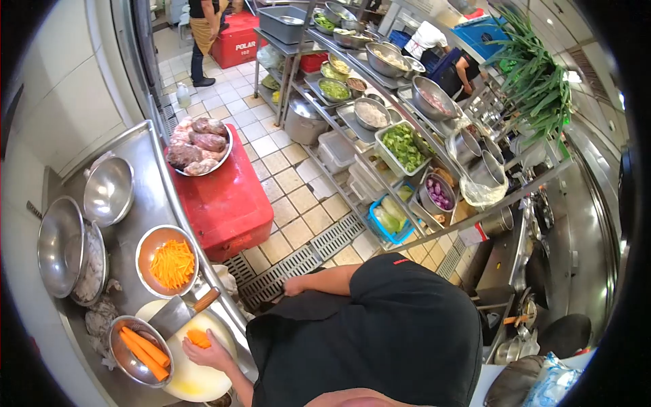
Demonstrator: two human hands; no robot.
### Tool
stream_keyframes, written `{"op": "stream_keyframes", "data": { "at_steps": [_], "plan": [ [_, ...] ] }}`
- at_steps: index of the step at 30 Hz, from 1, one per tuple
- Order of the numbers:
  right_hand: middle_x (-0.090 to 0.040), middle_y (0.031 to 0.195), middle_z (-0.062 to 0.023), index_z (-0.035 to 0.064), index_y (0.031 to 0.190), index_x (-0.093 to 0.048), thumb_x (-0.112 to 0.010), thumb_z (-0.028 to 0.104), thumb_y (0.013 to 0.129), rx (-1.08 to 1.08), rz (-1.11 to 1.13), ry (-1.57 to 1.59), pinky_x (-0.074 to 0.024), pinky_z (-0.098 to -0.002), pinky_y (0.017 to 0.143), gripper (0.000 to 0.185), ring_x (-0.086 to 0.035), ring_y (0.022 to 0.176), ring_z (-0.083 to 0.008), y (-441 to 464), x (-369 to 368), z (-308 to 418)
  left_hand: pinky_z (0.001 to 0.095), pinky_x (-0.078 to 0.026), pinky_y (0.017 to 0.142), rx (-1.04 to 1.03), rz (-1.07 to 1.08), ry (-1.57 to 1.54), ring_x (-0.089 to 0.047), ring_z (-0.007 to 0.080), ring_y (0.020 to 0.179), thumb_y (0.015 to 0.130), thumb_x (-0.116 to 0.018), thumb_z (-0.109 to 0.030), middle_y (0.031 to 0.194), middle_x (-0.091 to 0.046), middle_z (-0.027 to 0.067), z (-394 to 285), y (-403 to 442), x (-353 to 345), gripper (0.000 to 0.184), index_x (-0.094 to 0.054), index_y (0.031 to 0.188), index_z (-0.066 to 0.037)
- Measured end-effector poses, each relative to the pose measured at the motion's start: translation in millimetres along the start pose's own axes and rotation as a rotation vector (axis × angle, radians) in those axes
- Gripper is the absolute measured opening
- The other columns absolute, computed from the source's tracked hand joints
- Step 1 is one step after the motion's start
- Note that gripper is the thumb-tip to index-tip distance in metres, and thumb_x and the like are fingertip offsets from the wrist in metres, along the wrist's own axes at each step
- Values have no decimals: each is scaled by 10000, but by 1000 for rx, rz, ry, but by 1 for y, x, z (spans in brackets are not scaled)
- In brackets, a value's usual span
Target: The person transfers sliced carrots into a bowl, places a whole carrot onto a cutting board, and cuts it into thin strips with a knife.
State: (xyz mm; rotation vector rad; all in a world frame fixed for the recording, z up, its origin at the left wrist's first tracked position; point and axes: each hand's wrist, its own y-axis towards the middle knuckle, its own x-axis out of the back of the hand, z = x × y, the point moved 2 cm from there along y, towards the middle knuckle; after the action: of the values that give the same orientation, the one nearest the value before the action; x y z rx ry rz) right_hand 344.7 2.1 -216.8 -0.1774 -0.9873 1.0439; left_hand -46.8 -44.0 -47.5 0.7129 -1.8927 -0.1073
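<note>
My left hand [207,354] is closed around a bunch of cut carrot [198,338] on the round white cutting board [196,381]. A cleaver [169,316] with a wooden handle lies across the board's far edge, apart from both hands. Beside the board, a steel bowl [127,370] holds peeled carrots [144,353]. Beyond the cleaver, another bowl [144,252] contains carrot strips [172,264]. My right hand [293,285] hangs low beside my dark clothing, off the counter; its fingers are too small and hidden to make out.
Steel bowls [108,191] stand along the steel counter [146,152]. A red cooler [224,203] carries a bowl of raw meat [200,144]. Opposite, a shelf rack [319,88] holds vegetables and containers. Floor drains [291,268] run between them. Other people [205,34] stand farther back.
</note>
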Motion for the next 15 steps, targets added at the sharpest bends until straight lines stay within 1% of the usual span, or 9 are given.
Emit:
{"op": "stream_keyframes", "data": {
  "at_steps": [1, 3, 5, 7, 8, 9, 12, 14, 15],
  "plan": [
    [-707, 911, -296, -41, 870, -736, -551, 323, 933, -75, -27, -15, -522, -579, 768, 413, -678, 897, -503, -16, 2, -2, 573, -379, 1108, -8, -8, 0, -498, 457, 1320, 837, -841, -381, 1402, -571, 247, 0, 0, -1, 760, -535, 1401, 28],
    [-718, 895, -271, -9, 848, -757, -581, 297, 879, -97, -33, -94, -532, -575, 744, 355, -684, 876, -494, -36, -2, -20, 586, -354, 1121, -11, -7, -4, -480, 454, 1343, 841, -837, -388, 1425, -557, 246, 1, -1, -3, 774, -519, 1422, 14],
    [-724, 863, -250, 16, 817, -769, -592, 279, 844, -242, -160, -108, -549, -559, 732, 318, -699, 848, -469, -69, -10, -35, 589, -344, 1129, 18, 4, -16, -475, 451, 1351, 839, -839, -393, 1434, -552, 244, 0, -1, -2, 785, -515, 1427, 13],
    [-742, 1109, -246, 32, 1054, -786, -593, 292, 852, -463, -4, -25, -557, -528, 905, 381, -704, 1071, -433, -89, -5, -43, 589, -336, 1136, 18, -3, -22, -472, 448, 1356, 834, -842, -396, 1442, -549, 240, 2, -1, 0, 795, -512, 1433, 9],
    [-746, 1101, -239, 21, 1045, -783, -599, 293, 846, -409, 32, -100, -555, -533, 893, 384, -706, 1057, -436, -103, 8, -32, 589, -333, 1139, 8, -15, -27, -472, 447, 1357, 831, -846, -397, 1445, -548, 237, 3, -1, -3, 801, -512, 1437, 6],
    [-747, 1086, -234, 12, 1015, -784, -607, 284, 856, -410, 90, -101, -553, -538, 869, 361, -707, 1035, -435, -122, 29, -10, 588, -331, 1141, 0, -25, -32, -472, 446, 1358, 828, -849, -397, 1448, -548, 234, 2, -3, -5, 806, -511, 1440, 3],
    [-733, 925, -254, -4, 866, -773, -584, 276, 859, -207, 91, -109, -549, -540, 768, 338, -703, 869, -438, -136, 1, -51, 584, -348, 1134, 6, -24, -47, -477, 439, 1357, 827, -853, -401, 1447, -557, 224, 3, -3, -5, 797, -525, 1436, -5],
    [-735, 991, -271, -34, 941, -765, -598, 280, 828, 262, 133, -185, -534, -555, 791, 372, -701, 898, -443, -155, 11, -56, 578, -368, 1119, 25, -24, -38, -496, 430, 1341, 831, -853, -403, 1434, -570, 213, -3, 1, 1, 775, -540, 1422, -10],
    [-735, 1022, -270, -43, 983, -756, -603, 284, 817, 30, 170, -93, -529, -558, 798, 397, -701, 905, -441, -164, 20, -43, 575, -379, 1111, 27, -14, -38, -505, 426, 1333, 833, -854, -403, 1427, -577, 208, -4, 1, 2, 765, -548, 1415, -13]
  ]
}}
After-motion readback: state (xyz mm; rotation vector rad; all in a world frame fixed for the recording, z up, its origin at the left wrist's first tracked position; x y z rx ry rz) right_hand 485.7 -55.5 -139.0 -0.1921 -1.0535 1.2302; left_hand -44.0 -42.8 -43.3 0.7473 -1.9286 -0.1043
